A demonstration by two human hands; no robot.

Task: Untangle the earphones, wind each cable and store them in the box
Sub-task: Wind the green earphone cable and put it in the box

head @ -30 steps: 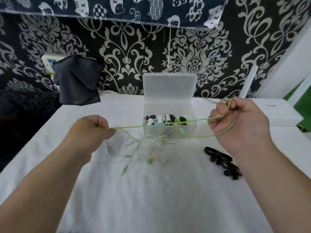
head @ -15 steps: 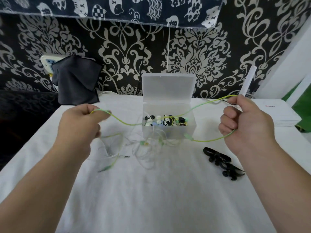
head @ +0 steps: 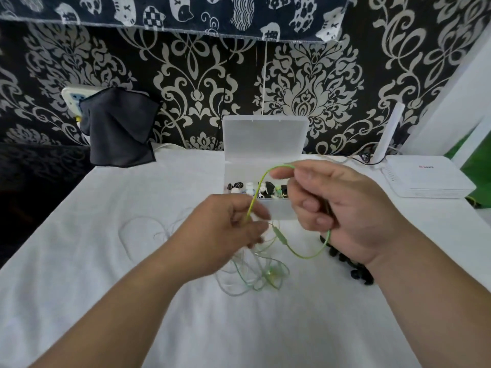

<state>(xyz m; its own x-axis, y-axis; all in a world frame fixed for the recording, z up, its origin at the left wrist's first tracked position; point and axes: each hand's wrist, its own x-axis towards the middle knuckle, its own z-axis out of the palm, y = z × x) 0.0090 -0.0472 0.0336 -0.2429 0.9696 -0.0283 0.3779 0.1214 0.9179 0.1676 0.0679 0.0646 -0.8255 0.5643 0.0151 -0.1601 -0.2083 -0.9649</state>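
The left hand (head: 225, 232) pinches the green cable (head: 255, 198) just above a pale tangle (head: 249, 277) on the white cloth (head: 106, 261). The cable arches rightward before the open box (head: 265, 139) to the right hand (head: 345, 208), whose curled fingers clamp it; black earphones (head: 357, 269) lie beneath that wrist.

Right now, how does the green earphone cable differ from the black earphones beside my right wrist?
The green cable is lifted, pinched by left hand and right hand; the black earphones lie on the cloth, partly hidden by that wrist. The green cable runs in open loops into a tangle; the black earphones sit bunched compactly. Neither is in the box.
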